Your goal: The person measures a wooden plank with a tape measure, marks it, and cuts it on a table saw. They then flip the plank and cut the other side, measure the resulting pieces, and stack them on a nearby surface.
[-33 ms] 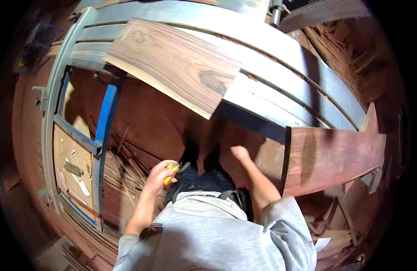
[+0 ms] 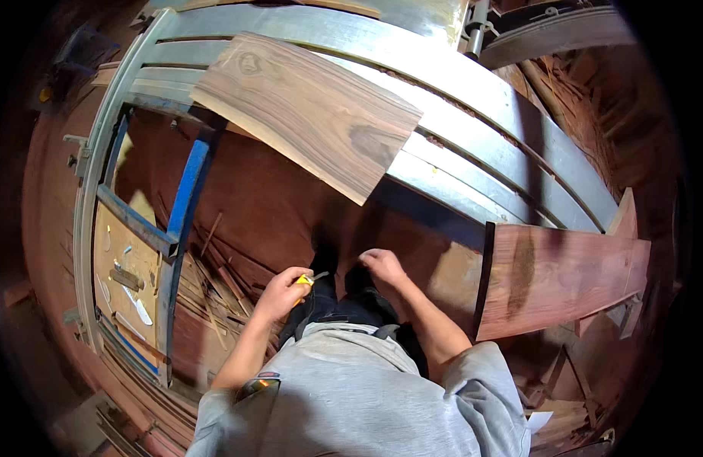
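Observation:
My left hand (image 2: 284,292) is closed round a small yellow hand tool (image 2: 305,281) in front of my waist. A short grey strip sticks out of the tool toward the right; its exact kind is too small to tell. My right hand (image 2: 385,265) is a little to the right of it, with fingers curled and tips pinched together. Whatever may be between those fingertips does not show. Beyond both hands, a brown wooden board (image 2: 313,107) with dark grain, a knot and a pale near edge lies across a slatted metal table (image 2: 473,114). Neither hand touches the board.
A reddish board (image 2: 564,274) stands at the right by the table's end. At left are a blue steel frame (image 2: 188,186) and a panel (image 2: 123,266) bearing small items. Wood strips (image 2: 214,305) litter the floor. A metal machine part (image 2: 549,34) stands at the far right.
My right hand has come left and closer to my left hand, its fingers now pinched. The left hand, still gripping the yellow tool, has shifted slightly right. The view has moved a little.

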Available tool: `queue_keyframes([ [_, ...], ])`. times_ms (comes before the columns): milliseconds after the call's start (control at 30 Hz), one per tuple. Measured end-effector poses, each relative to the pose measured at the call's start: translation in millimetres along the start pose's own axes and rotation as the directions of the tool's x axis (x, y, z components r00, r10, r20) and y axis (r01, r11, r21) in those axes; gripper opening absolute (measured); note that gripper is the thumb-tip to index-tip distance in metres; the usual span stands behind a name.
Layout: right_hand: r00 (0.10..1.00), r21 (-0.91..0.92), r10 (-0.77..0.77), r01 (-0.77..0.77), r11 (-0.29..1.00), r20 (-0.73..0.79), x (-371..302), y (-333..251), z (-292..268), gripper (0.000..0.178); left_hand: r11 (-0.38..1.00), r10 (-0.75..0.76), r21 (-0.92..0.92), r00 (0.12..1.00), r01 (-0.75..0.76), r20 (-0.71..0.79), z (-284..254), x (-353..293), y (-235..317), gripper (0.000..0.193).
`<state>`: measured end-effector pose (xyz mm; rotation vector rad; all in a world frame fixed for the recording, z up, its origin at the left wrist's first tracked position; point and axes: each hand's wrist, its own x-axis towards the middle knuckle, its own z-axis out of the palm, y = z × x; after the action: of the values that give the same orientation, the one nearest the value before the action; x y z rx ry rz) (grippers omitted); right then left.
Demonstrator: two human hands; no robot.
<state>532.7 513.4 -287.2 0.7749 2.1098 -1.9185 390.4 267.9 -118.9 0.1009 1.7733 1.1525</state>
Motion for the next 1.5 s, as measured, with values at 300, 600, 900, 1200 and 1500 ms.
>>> queue_keyframes([
  [300, 0.939, -0.043, -0.206, 0.226, 0.973, 0.275, -23, -203, 30, 0.032, 0.789, 0.215, 0.599, 0.975, -0.135, -0.064, 9, 0, 60, 0.068],
  [600, 0.938, -0.242, -0.332, 0.3, 0.923, -0.102, 30, -300, -51, 0.021, 0.861, 0.302, 0.465, 0.943, -0.207, -0.139, -108, 27, 52, 0.044],
  [900, 0.766, -0.114, -0.322, 0.314, 0.943, -0.556, 87, -291, -83, 0.034, 0.966, -0.031, 0.255, 0.998, 0.042, -0.048, -168, 61, 75, 0.025],
  [1200, 0.689, -0.242, -0.292, 0.171, 0.955, -0.663, 69, -260, -74, 0.027, 0.937, 0.162, 0.342, 0.96, -0.077, -0.229, -165, 107, 115, 0.027],
  [1500, 0.716, 0.046, -0.093, 0.172, 0.984, -0.692, 64, -227, -84, 0.024, 0.865, 0.157, 0.501, 0.935, 0.025, -0.318, -170, 111, 150, 0.033],
])
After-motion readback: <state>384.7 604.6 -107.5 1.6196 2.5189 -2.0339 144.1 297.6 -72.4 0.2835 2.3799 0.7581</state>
